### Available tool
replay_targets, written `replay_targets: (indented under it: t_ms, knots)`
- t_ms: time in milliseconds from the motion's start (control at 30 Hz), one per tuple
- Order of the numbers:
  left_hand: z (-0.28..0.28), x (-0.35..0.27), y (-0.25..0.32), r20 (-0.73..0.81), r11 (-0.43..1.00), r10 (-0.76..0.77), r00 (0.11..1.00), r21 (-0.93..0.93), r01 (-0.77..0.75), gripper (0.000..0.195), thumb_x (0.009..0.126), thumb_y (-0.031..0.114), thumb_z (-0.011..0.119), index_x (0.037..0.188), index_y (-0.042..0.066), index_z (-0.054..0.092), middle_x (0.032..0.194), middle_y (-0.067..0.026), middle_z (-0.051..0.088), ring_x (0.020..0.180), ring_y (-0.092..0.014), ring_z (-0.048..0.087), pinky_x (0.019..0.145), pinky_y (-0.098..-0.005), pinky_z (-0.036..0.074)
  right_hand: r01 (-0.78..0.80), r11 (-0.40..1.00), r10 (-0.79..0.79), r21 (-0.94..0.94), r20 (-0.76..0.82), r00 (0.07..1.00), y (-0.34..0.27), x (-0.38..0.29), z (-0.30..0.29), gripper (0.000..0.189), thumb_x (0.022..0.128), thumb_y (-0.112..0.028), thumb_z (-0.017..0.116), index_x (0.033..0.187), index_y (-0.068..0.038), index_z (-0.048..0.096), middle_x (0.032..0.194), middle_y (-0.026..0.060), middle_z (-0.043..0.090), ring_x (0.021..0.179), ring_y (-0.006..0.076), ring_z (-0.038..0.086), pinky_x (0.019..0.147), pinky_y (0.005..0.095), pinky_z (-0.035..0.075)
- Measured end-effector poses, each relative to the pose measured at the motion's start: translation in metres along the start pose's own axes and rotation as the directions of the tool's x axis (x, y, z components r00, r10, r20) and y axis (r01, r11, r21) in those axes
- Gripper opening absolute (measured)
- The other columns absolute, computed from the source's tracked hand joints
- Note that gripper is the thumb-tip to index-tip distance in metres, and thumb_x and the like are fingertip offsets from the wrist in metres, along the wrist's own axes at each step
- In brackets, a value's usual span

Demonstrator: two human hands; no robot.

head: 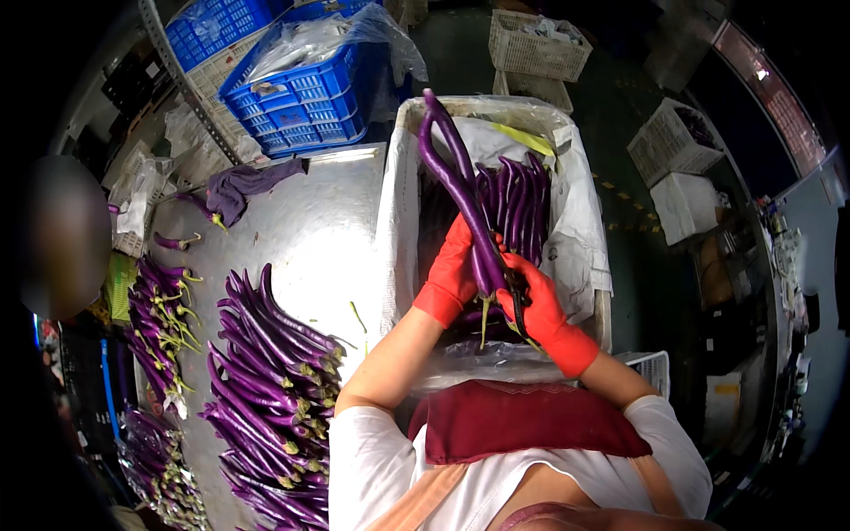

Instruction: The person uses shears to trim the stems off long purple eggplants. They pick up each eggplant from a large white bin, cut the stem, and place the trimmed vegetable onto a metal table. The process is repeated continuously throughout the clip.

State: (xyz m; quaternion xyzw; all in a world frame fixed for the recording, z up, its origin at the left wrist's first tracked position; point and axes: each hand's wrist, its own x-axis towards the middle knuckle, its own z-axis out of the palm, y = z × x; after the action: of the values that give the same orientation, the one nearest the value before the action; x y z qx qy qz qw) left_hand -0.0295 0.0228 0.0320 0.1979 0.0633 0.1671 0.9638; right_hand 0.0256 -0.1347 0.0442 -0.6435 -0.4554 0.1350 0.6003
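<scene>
Both hands wear red rubber gloves and hold long purple eggplants [458, 189] above a lined crate. My left hand [457, 272] grips them from the left side, partly hidden behind them. Around their stem ends on the right, my right hand [541, 308] is closed, with a dark, thin piece beside its fingers that I cannot make out. More eggplants [521, 206] lie side by side in the crate [584, 199], which has a white liner. On the metal table to the left is a large pile of eggplants [265, 385], most stem ends pointing right.
The metal table [305, 192] adjoins the crate and bears a dark cloth [246, 189] and smaller eggplants [159, 318] at its left edge. A blue crate [299, 106] with plastic film stands beyond. White crates [538, 50] are on the floor ahead and at the right.
</scene>
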Motion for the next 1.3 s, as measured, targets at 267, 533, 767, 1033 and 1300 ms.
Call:
replay_targets:
  t_ms: [267, 533, 767, 1033, 1300]
  knots:
    - [-0.028, 0.014, 0.005, 0.010, 0.991, 0.035, 0.999, -0.128, -0.034, 0.035, 0.094, 0.021, 0.061, 0.125, 0.009, 0.052, 0.103, -0.0079, 0.063, 0.082, -0.018, 0.060, 0.066, -0.0267, 0.054, -0.016, 1.000, 0.014, -0.027, -0.064, 0.998, -0.009, -0.010, -0.022, 0.066, 0.077, 0.016, 0.063, 0.138, -0.003, 0.044, 0.137, 0.0115, 0.051, 0.110, 0.0118, 0.054, 0.092, 0.0259, 0.044]
    - [-0.018, 0.011, 0.013, 0.050, 0.996, 0.089, 0.995, -0.006, -0.089, 0.052, 0.090, 0.019, 0.065, 0.137, 0.013, 0.044, 0.116, -0.0151, 0.061, 0.105, -0.031, 0.061, 0.093, -0.0446, 0.050, -0.136, 0.989, 0.144, 0.054, -0.200, 0.969, -0.018, -0.007, -0.042, 0.068, 0.075, 0.017, 0.060, 0.138, -0.005, 0.045, 0.136, 0.0076, 0.053, 0.080, 0.0034, 0.051, 0.068, 0.0180, 0.044]
    - [-0.019, 0.010, 0.015, 0.079, 0.999, -0.025, 0.997, 0.030, 0.023, 0.053, 0.092, 0.024, 0.065, 0.140, 0.016, 0.044, 0.114, -0.0108, 0.063, 0.103, -0.023, 0.062, 0.089, -0.0370, 0.052, -0.199, 0.945, 0.249, 0.260, -0.179, 0.952, -0.010, -0.004, -0.034, 0.068, 0.075, 0.017, 0.062, 0.137, -0.006, 0.048, 0.117, -0.0018, 0.054, 0.088, 0.0023, 0.050, 0.070, 0.0170, 0.043]
    - [-0.021, 0.011, 0.010, 0.103, 0.997, -0.016, 0.995, 0.079, 0.008, 0.049, 0.093, 0.017, 0.062, 0.139, 0.011, 0.046, 0.110, -0.0105, 0.065, 0.104, -0.025, 0.062, 0.091, -0.0385, 0.051, -0.266, 0.903, 0.333, 0.337, -0.161, 0.929, -0.025, 0.012, -0.023, 0.063, 0.077, 0.014, 0.061, 0.136, -0.005, 0.049, 0.125, -0.0021, 0.055, 0.079, 0.0009, 0.045, 0.068, 0.0171, 0.042]
    - [-0.009, 0.003, -0.004, -0.001, 0.992, -0.063, 0.998, 0.107, 0.062, 0.049, 0.096, 0.020, 0.059, 0.140, 0.011, 0.039, 0.123, -0.0055, 0.059, 0.108, -0.018, 0.060, 0.087, -0.0337, 0.046, -0.104, 0.945, 0.090, -0.312, -0.058, 0.994, -0.011, 0.022, -0.016, 0.068, 0.074, 0.007, 0.070, 0.136, -0.007, 0.049, 0.124, 0.0091, 0.061, 0.102, 0.0179, 0.060, 0.085, 0.0298, 0.048]
